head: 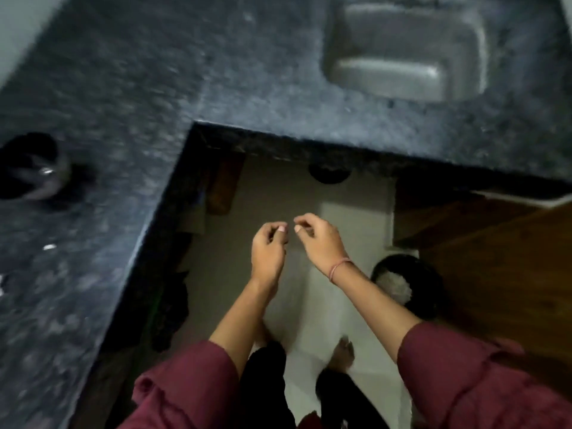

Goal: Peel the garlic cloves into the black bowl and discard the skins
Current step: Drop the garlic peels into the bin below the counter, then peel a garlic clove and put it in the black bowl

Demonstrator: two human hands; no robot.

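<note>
The head camera gives a blurred picture, looking down into the inner corner of a dark speckled counter [123, 88]. The black bowl [31, 167] stands on the counter at the far left, well apart from both hands. There is a small bright glint inside it, but its contents cannot be made out. A small white fleck [49, 247] lies on the counter nearer than the bowl, and the blur hides whether it is a clove or a skin. A metal sink [402, 41] is set into the counter at the upper right.

Both hands are held out over the pale floor [340, 305], not over the counter. The left hand [269, 246] and the right hand [315, 236] have their fingers curled and their fingertips close together, almost meeting. Whether either one pinches anything cannot be told. A thin bracelet [339, 267] circles the right wrist, and dark red sleeves [192, 382] cover the upper forearms.

A dark round bin [433, 292] with something pale inside sits on the floor below the right forearm, beside a brown wooden cupboard door [501, 274]
</note>
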